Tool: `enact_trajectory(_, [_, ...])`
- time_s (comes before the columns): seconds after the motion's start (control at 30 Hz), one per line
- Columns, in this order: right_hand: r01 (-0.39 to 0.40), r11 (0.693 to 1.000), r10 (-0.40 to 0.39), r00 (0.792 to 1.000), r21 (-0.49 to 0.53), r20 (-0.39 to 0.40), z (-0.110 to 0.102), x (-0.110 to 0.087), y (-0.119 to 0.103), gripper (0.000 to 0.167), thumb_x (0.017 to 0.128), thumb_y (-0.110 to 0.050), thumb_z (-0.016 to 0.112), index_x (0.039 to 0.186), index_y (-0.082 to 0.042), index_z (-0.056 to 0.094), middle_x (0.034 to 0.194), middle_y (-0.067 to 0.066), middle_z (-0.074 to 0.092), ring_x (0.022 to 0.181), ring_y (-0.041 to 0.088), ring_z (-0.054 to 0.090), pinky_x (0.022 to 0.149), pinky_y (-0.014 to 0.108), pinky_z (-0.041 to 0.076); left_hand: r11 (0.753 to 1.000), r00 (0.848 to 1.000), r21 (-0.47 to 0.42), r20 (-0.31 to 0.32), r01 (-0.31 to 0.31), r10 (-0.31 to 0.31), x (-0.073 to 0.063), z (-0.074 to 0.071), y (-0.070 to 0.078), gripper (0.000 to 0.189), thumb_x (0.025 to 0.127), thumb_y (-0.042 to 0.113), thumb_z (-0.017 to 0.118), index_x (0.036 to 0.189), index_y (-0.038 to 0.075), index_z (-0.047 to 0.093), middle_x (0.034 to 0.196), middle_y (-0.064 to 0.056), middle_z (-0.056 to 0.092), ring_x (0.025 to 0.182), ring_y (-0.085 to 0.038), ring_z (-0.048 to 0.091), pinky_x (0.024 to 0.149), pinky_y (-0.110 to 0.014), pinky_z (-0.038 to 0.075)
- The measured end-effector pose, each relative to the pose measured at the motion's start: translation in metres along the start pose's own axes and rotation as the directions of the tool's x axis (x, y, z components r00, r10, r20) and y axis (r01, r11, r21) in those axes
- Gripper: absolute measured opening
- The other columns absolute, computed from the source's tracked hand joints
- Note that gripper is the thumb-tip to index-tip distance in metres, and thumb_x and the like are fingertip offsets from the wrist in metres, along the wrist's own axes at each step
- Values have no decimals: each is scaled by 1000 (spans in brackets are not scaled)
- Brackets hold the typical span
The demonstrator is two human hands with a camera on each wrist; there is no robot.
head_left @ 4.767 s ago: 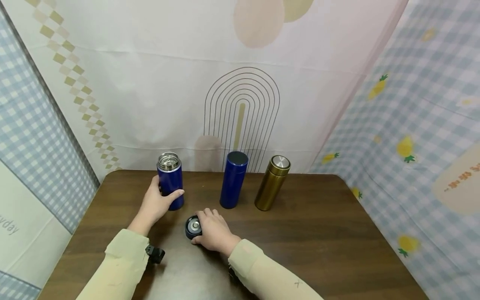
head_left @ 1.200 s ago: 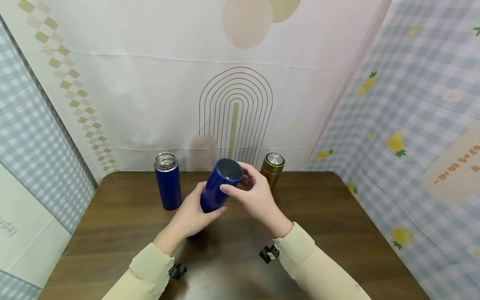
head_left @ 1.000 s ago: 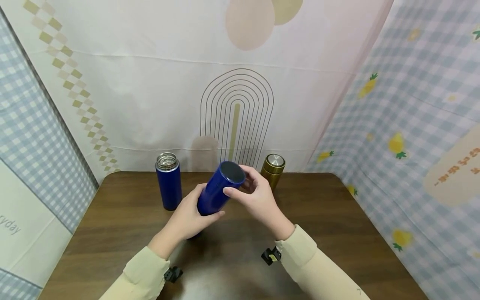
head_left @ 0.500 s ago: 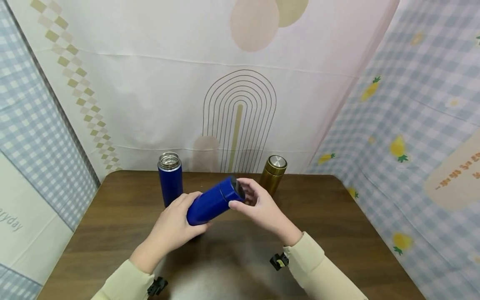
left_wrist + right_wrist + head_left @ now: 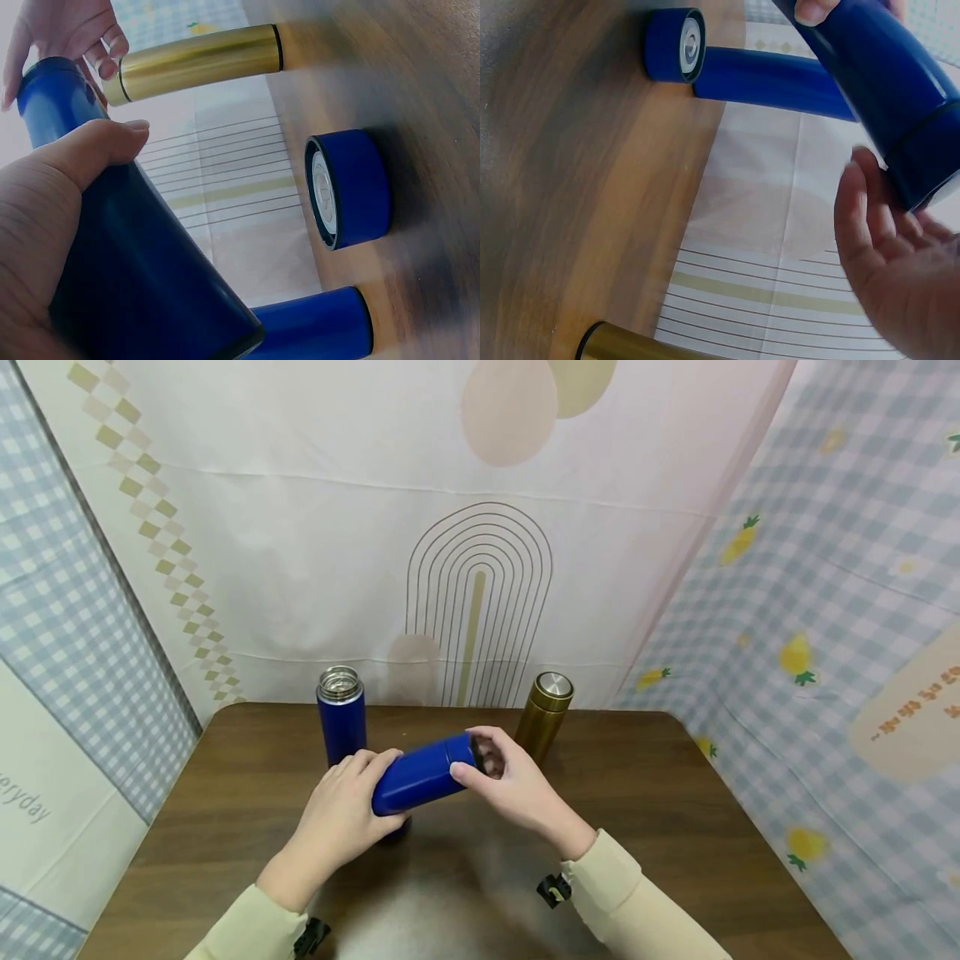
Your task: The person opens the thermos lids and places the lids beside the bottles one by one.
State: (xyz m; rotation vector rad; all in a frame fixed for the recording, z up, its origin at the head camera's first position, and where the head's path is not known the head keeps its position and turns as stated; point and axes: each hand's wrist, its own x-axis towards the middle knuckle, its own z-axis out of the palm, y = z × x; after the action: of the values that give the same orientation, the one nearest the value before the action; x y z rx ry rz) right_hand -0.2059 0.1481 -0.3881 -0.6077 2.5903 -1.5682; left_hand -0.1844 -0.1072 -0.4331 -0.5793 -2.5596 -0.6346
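A capped blue thermos [image 5: 418, 777] is held above the table, tilted almost level, its lid end pointing right. My left hand [image 5: 341, 810] grips its body near the base; in the left wrist view the thumb lies along the side. At the other end, my right hand [image 5: 521, 789] has its thumb and fingers around the lid [image 5: 460, 750]. Behind my left hand stands an uncapped blue thermos [image 5: 342, 722] with a bare steel mouth. Its removed blue lid [image 5: 356, 189] sits inner side up on the table, mostly hidden by the left hand in the head view.
A gold thermos [image 5: 543, 714] with a silver-topped lid stands behind my right hand. The wooden table [image 5: 645, 843] ends at a white patterned cloth [image 5: 300, 568] at the back, with checked cloth [image 5: 795, 568] on the right.
Earlier my left hand held the uncapped thermos and my right hand the loose lid on the table. Since then both hands took the middle blue thermos, lifted it and tipped it from upright to nearly level.
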Motion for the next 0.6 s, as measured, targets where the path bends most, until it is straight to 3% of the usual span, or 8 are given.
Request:
enact_trajectory(0.2, [-43,999,42,998,-24,-39,2,1,-1,51,85,-50,69,128,-27,53,105,-2,63,87,18,61,75,37,51,1000,999,21,-23,-22,22,0,0,1,77,62,38,85,130,17,55,104,-5,59,91,-26,57,79,-45,47])
enact_trajectory(0.6, [-68,998,67,998,-14,-22,4,-3,-12,47,86,-38,72,126,-21,53,102,3,61,85,22,59,71,37,51,999,999,-22,19,-26,26,-1,-1,-3,71,63,43,84,125,19,58,101,0,62,88,-22,58,80,-43,48])
